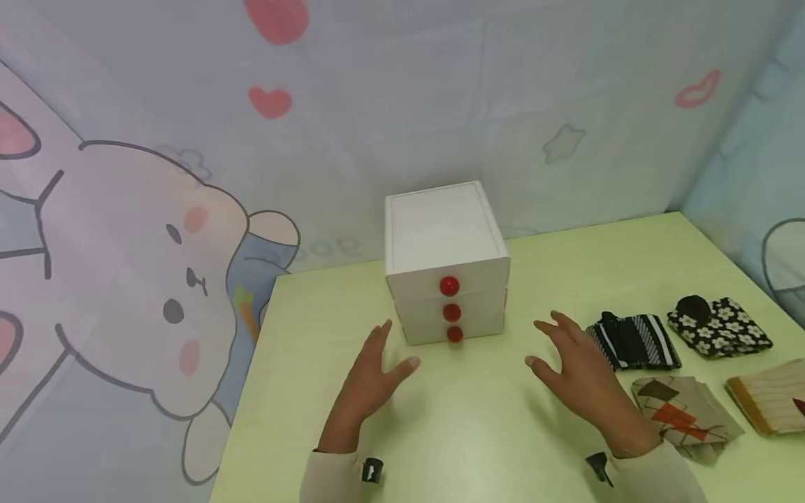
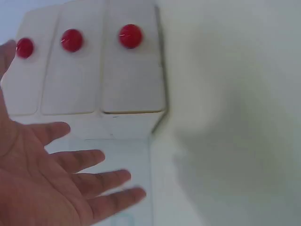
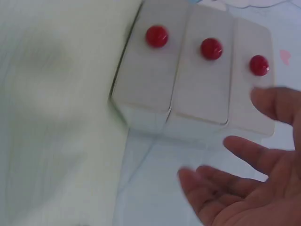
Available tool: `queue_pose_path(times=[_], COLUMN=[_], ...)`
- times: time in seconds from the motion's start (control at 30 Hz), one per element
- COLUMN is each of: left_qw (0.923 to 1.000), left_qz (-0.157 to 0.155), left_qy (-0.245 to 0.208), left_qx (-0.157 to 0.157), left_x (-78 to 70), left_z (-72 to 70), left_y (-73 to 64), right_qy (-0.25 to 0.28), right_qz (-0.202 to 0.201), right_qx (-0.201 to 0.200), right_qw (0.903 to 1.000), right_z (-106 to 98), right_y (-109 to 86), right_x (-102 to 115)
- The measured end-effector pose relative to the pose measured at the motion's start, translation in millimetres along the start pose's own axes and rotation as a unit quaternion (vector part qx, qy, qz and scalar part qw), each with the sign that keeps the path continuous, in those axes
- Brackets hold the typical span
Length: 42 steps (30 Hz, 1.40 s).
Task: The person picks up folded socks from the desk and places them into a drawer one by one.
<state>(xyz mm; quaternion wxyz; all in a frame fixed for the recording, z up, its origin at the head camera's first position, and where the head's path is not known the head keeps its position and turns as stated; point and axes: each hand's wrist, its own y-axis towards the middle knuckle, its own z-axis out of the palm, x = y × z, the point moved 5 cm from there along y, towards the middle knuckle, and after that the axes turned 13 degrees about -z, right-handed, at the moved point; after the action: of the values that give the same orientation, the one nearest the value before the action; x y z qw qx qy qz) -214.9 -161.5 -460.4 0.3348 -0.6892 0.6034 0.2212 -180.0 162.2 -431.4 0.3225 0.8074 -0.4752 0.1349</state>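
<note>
A small white chest of three drawers (image 1: 448, 230) stands against the back of the table, each drawer front bearing a round red knob (image 1: 449, 286). All its drawers look closed. My left hand (image 1: 370, 381) hovers in front of its left side, fingers spread and holding nothing. On the other side, my right hand (image 1: 581, 374) is held over the table with fingers apart, also holding nothing. Both wrist views show bare palms, the left hand (image 2: 56, 183) and the right hand (image 3: 254, 183), apart from the drawer fronts. Nearest the right hand lies a folded black-and-white striped cloth item (image 1: 635, 342).
More folded cloth items lie at the right: a black floral one (image 1: 720, 327) with a dark round piece, a beige argyle one (image 1: 685, 412) and a cream one with a brown edge (image 1: 770, 398). The light green table (image 1: 314, 335) meets a cartoon-printed curtain (image 1: 352, 140) behind.
</note>
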Motion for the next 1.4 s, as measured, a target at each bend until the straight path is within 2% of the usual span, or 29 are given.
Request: queue_pose_path(times=[0.1, 0.17, 0.27, 0.33, 0.4, 0.5, 0.57, 0.6, 0.63, 0.67, 0.7, 0.8, 0.83, 0.9, 0.93, 1.0, 1.07, 1.13, 1.2, 1.33, 1.4], left_qw=[0.9944, 0.9843, 0.9647, 0.9536, 0.9499, 0.9504, 0.9510, 0.9509, 0.9512, 0.9512, 0.9515, 0.9550, 0.9559, 0.9571, 0.9585, 0.9614, 0.9636, 0.9647, 0.9627, 0.9592, 0.9592], left_qz=[0.001, 0.011, 0.023, 0.021, 0.015, 0.008, 0.002, -0.002, -0.007, -0.009, -0.011, -0.009, -0.009, -0.007, -0.006, 0.000, 0.006, 0.011, 0.014, 0.018, 0.017], left_qy=[-0.100, -0.167, -0.244, -0.276, -0.283, -0.277, -0.271, -0.270, -0.269, -0.268, -0.268, -0.260, -0.259, -0.256, -0.252, -0.243, -0.236, -0.232, -0.239, -0.249, -0.248], left_qx=[0.034, 0.057, 0.098, 0.118, 0.131, 0.141, 0.148, 0.151, 0.152, 0.152, 0.151, 0.142, 0.139, 0.136, 0.133, 0.129, 0.126, 0.125, 0.126, 0.133, 0.134], left_x=[-8.4, -20.8, -44.8, -63.7, -82.0, -104.3, -110.1, -110.8, -110.6, -109.3, -107.7, -102.8, -101.5, -99.6, -99.3, -98.4, -97.8, -97.1, -96.4, -96.9, -97.7], left_z=[-17.4, -31.5, -49.0, -58.3, -65.2, -70.2, -69.7, -68.7, -67.5, -66.3, -64.9, -60.6, -59.0, -55.7, -56.0, -56.6, -57.6, -57.9, -57.7, -59.2, -61.0], left_y=[13.6, 25.8, 45.0, 55.0, 62.8, 70.2, 74.2, 76.0, 78.2, 80.5, 83.1, 91.2, 93.5, 96.5, 97.3, 98.0, 98.3, 97.8, 96.6, 94.1, 93.1], right_qy=[0.063, 0.097, 0.139, 0.194, 0.271, 0.383, 0.443, 0.474, 0.511, 0.551, 0.592, 0.699, 0.724, 0.757, 0.769, 0.784, 0.791, 0.792, 0.792, 0.792, 0.792], right_qz=[0.008, 0.020, 0.037, 0.038, 0.033, 0.022, 0.024, 0.033, 0.046, 0.065, 0.083, 0.152, 0.172, 0.203, 0.214, 0.234, 0.249, 0.265, 0.280, 0.290, 0.289], right_qx=[-0.029, -0.045, -0.071, -0.084, -0.096, -0.106, -0.113, -0.116, -0.117, -0.118, -0.118, -0.110, -0.108, -0.104, -0.104, -0.110, -0.116, -0.122, -0.130, -0.146, -0.153], right_qw=[0.9976, 0.9940, 0.9870, 0.9765, 0.9571, 0.9175, 0.8890, 0.8721, 0.8504, 0.8238, 0.7930, 0.6904, 0.6595, 0.6121, 0.5938, 0.5640, 0.5473, 0.5364, 0.5267, 0.5163, 0.5157], right_z=[-0.3, -1.5, -4.2, -4.6, -3.6, -0.9, 2.7, 5.4, 8.7, 12.6, 16.7, 30.4, 34.8, 42.7, 46.5, 53.1, 58.7, 64.0, 68.1, 71.2, 70.6], right_y=[3.3, 5.8, 9.6, 14.6, 22.2, 37.7, 48.4, 53.4, 58.6, 63.4, 67.9, 79.6, 83.0, 88.9, 92.9, 99.3, 104.2, 106.0, 105.9, 106.6, 107.4], right_x=[3.2, 5.4, 9.2, 12.6, 17.3, 24.1, 28.4, 30.1, 31.8, 33.5, 35.5, 41.4, 42.9, 45.8, 47.3, 49.4, 49.8, 49.3, 48.7, 49.0, 50.6])
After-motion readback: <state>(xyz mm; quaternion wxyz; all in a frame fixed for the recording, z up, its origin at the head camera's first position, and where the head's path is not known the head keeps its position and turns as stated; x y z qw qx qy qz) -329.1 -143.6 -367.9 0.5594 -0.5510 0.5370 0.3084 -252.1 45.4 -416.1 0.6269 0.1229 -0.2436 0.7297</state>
